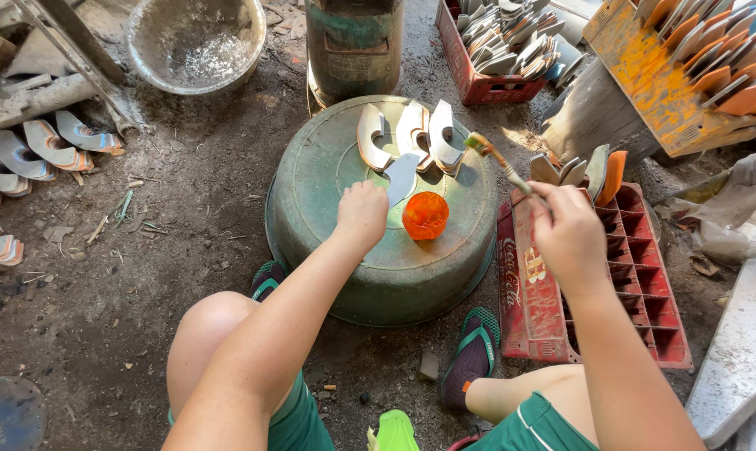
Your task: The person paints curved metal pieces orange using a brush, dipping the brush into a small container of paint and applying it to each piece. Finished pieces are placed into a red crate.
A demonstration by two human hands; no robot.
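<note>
While the left hand (362, 211) pinched a grey curved sole piece (401, 178) on the overturned green metal basin (328, 179), the right hand (571, 236) gripped a thin brush (499, 161) — bristles angled leftward toward it — beside the small orange cup (425, 215).

A dull green upturned tub (344, 250) carries a bright orange cup (425, 215) and pale tan shoe soles (411, 134) with white edges. The brush (496, 157) has a green-smeared tip. Beside the tub sits a faded red crate (637, 276) — another crate (645, 75) is orange. Shorts (303, 422) are green; sandals (475, 351) are dark with green straps.
</note>
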